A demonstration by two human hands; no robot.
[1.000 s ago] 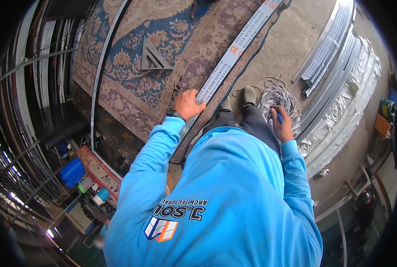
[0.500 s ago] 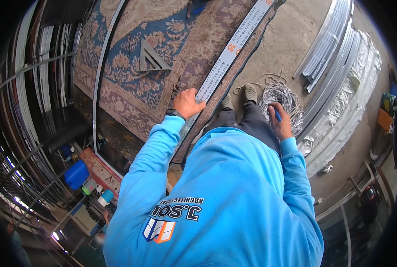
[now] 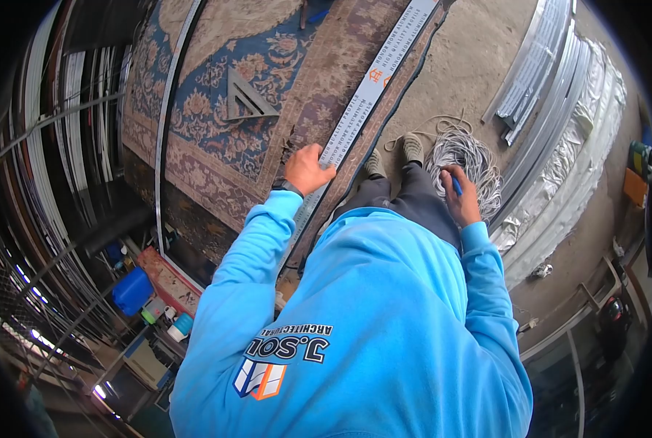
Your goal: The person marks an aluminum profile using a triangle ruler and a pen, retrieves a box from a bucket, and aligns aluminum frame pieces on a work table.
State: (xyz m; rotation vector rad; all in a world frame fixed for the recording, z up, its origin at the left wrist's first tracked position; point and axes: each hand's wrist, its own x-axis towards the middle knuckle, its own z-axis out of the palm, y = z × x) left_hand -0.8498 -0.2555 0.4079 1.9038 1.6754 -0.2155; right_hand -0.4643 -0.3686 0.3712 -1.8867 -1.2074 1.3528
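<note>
Your left hand point(image 3: 309, 171) is palm-down gripping the printed profile point(image 3: 366, 91), which slants away along the table point(image 3: 212, 162)'s right edge; your right hand point(image 3: 463, 201)'s got a blue pen point(image 3: 456, 185).

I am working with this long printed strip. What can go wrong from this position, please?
The strip lies along the edge of the carpet, and only the left hand is on it, near one end, so it might slide or turn.

The coil of rope lies right beside the shoes; a sideways step could catch a foot.

The right hand holds a blue pen, so it may be slow to help steady the strip.
</note>
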